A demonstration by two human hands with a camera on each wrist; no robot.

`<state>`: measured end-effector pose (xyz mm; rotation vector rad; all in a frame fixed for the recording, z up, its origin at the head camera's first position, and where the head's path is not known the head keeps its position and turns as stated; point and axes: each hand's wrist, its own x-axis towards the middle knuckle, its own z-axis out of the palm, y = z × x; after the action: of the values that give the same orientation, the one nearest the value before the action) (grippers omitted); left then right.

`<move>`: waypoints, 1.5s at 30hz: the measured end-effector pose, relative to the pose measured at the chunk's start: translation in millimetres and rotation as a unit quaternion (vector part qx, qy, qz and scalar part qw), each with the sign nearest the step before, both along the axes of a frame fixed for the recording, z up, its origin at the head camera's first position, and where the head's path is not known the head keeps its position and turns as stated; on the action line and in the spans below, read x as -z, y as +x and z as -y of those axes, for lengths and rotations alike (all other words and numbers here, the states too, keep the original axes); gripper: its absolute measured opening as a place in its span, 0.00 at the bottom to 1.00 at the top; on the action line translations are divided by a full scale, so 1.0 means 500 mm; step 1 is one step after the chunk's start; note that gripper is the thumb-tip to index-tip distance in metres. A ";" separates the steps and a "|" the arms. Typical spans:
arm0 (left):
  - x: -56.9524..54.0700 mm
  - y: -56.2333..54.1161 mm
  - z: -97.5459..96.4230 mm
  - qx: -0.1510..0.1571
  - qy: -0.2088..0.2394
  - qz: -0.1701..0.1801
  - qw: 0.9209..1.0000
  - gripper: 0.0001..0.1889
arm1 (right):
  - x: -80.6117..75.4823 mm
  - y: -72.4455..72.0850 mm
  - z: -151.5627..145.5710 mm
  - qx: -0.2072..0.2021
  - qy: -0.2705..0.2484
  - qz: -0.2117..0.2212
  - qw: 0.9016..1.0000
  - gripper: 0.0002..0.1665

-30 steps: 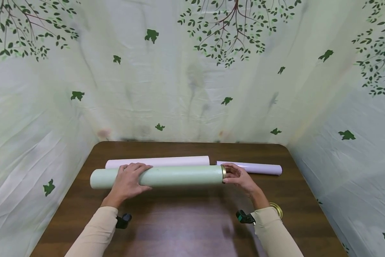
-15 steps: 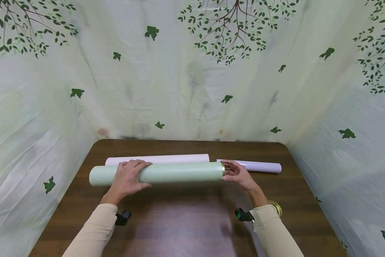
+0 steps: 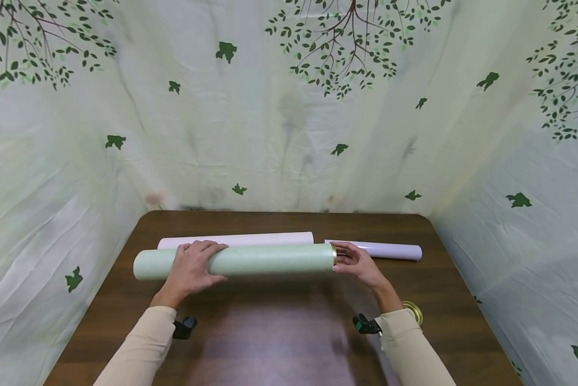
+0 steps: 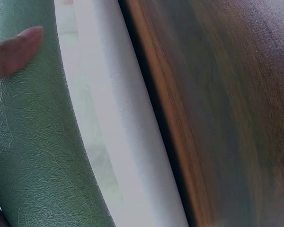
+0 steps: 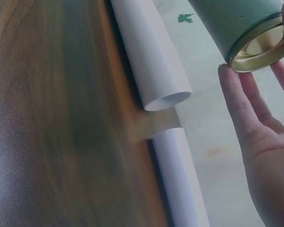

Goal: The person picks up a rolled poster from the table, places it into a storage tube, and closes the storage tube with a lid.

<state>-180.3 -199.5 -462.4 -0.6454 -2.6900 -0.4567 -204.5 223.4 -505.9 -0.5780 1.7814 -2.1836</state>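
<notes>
L hand (image 3: 192,271) grips green tube (image 3: 274,260) from above, fingers over its top, thumb on near side. R hand (image 3: 361,268) has fingers spread, tips pinching its gold rim (image 5: 255,65). Tube spans btwn both hands' fingers. White roll (image 3: 250,239) just beyond L fingers; lilac roll (image 3: 392,251) beyond R fingertips.

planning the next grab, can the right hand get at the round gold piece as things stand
Probably, but not directly: the right hand holds the end of the green tube, and the gold piece lies partly hidden behind the right sleeve. It would likely need to let go and draw back.
</notes>
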 end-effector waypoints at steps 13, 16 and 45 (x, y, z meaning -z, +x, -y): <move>-0.004 -0.005 -0.005 -0.004 -0.006 0.009 1.000 0.38 | -0.014 -0.002 -0.009 0.008 0.032 -0.018 0.999 0.39; -0.005 -0.006 -0.005 -0.005 -0.004 0.010 1.000 0.39 | -0.016 -0.003 -0.011 0.005 0.037 -0.023 0.999 0.38; -0.018 -0.022 -0.012 0.025 -0.048 0.027 0.998 0.38 | 0.000 -0.007 -0.010 0.038 0.032 -0.076 0.996 0.35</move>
<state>-191.1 -193.6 -453.4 -0.7389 -2.7661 -0.3646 -208.2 228.2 -506.1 -0.6891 1.9727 -2.1752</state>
